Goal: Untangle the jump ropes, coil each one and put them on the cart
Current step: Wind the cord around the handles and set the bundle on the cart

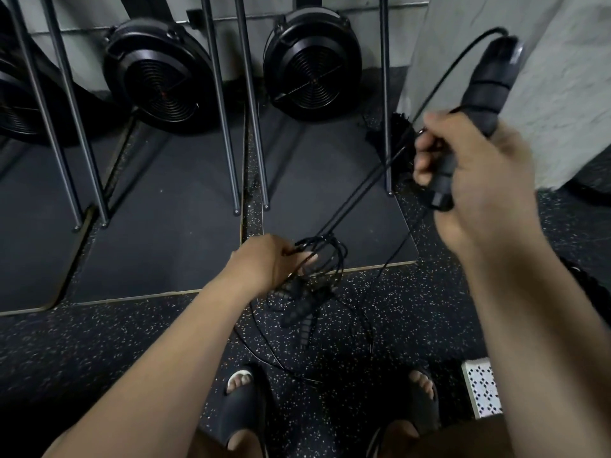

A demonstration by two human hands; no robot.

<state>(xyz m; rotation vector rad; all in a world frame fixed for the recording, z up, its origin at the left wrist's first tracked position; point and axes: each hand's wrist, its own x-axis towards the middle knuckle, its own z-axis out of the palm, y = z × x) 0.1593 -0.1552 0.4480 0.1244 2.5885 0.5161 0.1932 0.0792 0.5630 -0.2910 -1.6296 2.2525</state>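
Right hand (479, 180), raised far right: fingers curled round what look like two black handles (486, 84). It seems lifted to pull two cords (363, 200) taut. Left hand (264, 259) pinches the jump ropes' knot (325, 259) low, holding it steady. Two more handles (297, 305) dangle above the floor (132, 342). No cart in view.

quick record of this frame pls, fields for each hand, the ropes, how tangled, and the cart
right hand: raised, grips a black handle
left hand: lower, grips the knotted cords
taut cords: stretched between the two hands
spare handles: hang below the knot
loose loops: hang down toward the speckled floor
coiled: none yet
cart: not in view
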